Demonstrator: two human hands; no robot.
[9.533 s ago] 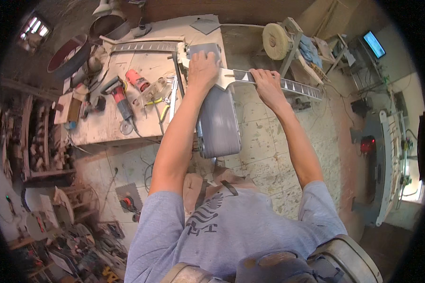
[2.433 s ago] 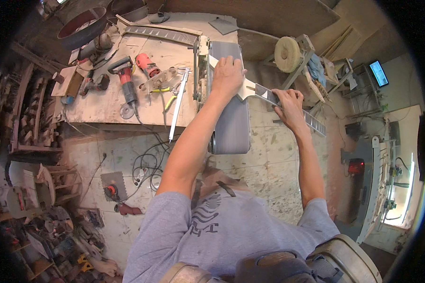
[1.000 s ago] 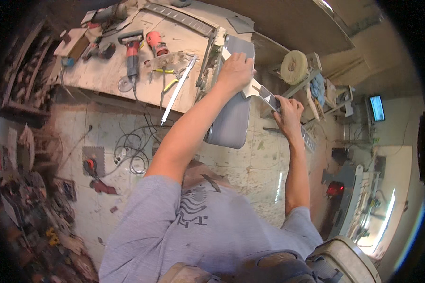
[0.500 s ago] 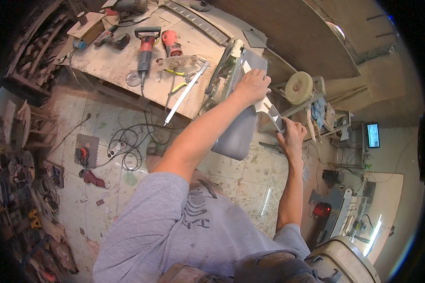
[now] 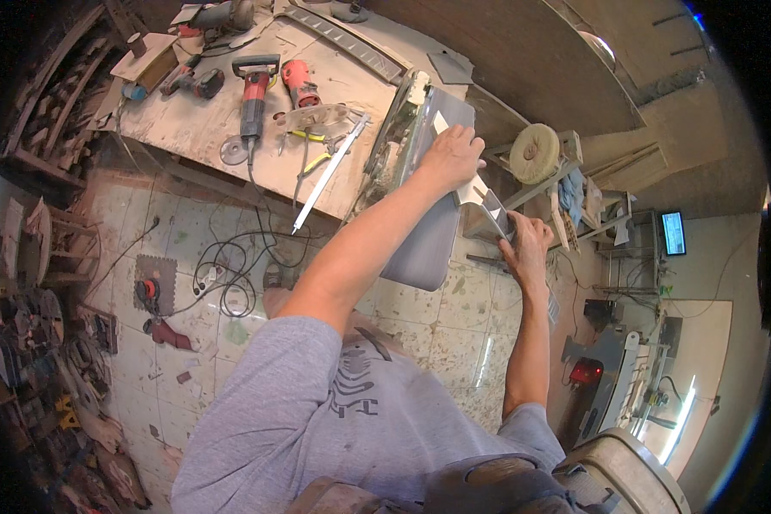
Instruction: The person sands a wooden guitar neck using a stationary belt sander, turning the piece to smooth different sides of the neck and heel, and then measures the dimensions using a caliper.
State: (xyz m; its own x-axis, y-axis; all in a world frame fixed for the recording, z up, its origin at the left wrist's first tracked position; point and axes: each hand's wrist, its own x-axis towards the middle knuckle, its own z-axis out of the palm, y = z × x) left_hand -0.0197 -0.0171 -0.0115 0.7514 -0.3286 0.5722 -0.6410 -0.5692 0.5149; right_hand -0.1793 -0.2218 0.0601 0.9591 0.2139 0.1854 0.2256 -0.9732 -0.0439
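Two closed grips—left hand [image 5: 452, 159] over the sanding belt [image 5: 428, 242], right hand [image 5: 525, 245] beyond it—hold the guitar neck [image 5: 470, 192] off the surface's [image 5: 180, 116] right edge, newly swung nearer the belt's line, likely shifting contact.

Pale, stained tiles [image 5: 428, 321] cover the floor. A wooden bench [image 5: 176, 128], dusty on top, stands far left; beyond its left end, a dark rack [image 5: 47, 103] holds stacked wood. A brown panel [image 5: 531, 51] spans the far side. To the right, a lit screen [image 5: 673, 233] stands before a pale wall [image 5: 720, 244]; nearer, a bright light strip [image 5: 679, 420] slants. Clutter [image 5: 81, 394] crowds the near left.
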